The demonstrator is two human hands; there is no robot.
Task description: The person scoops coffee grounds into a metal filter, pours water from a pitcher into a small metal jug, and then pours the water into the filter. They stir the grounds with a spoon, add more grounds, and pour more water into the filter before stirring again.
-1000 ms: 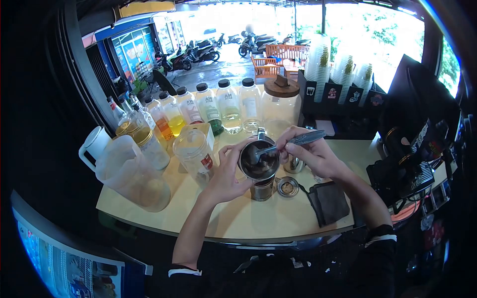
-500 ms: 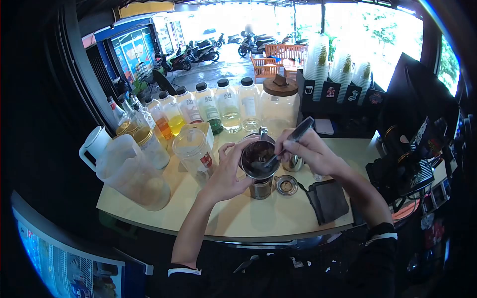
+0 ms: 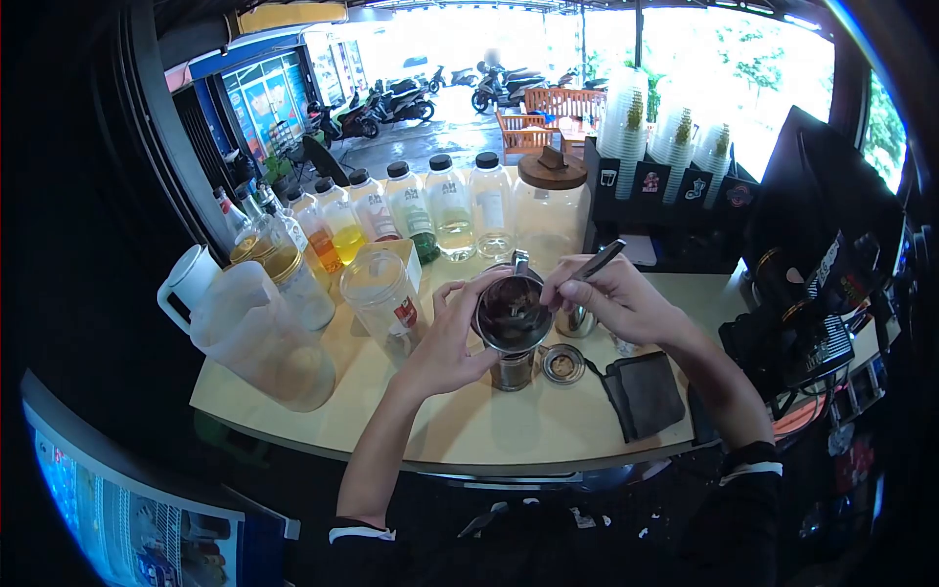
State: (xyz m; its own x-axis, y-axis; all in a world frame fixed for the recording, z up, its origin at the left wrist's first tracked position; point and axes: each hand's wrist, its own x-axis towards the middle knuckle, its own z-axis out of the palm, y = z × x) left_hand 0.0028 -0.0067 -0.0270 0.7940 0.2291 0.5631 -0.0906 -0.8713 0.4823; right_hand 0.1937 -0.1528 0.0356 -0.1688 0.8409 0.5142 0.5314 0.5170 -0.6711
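Observation:
My left hand (image 3: 452, 338) is closed around the side of a metal pitcher (image 3: 497, 344), tilted so its dark inside faces me and its handle is on the far side. A spoon (image 3: 604, 258) with a dark handle is pinched in my right hand (image 3: 606, 298) at the pitcher's right rim; its lower end is hard to make out. Beneath the pitcher stands a metal-and-glass container (image 3: 513, 374), partly hidden. A small round strainer-like metal piece (image 3: 563, 364) lies just right of it. Behind my right hand, another metal vessel (image 3: 577, 321) shows partly.
A dark folded cloth (image 3: 646, 396) lies on the counter (image 3: 469, 440) at right. To the left stand a large translucent jug (image 3: 256, 338) and a clear plastic container (image 3: 377, 293). Several black-capped bottles (image 3: 452, 210) line the back, beside a wooden-lidded jar (image 3: 553, 210) and stacked cups (image 3: 675, 137).
My right hand has tipped the spoon's handle lower and flatter, and the spoon's bowl no longer shows clearly inside the pitcher. My left hand and the pitcher have barely moved.

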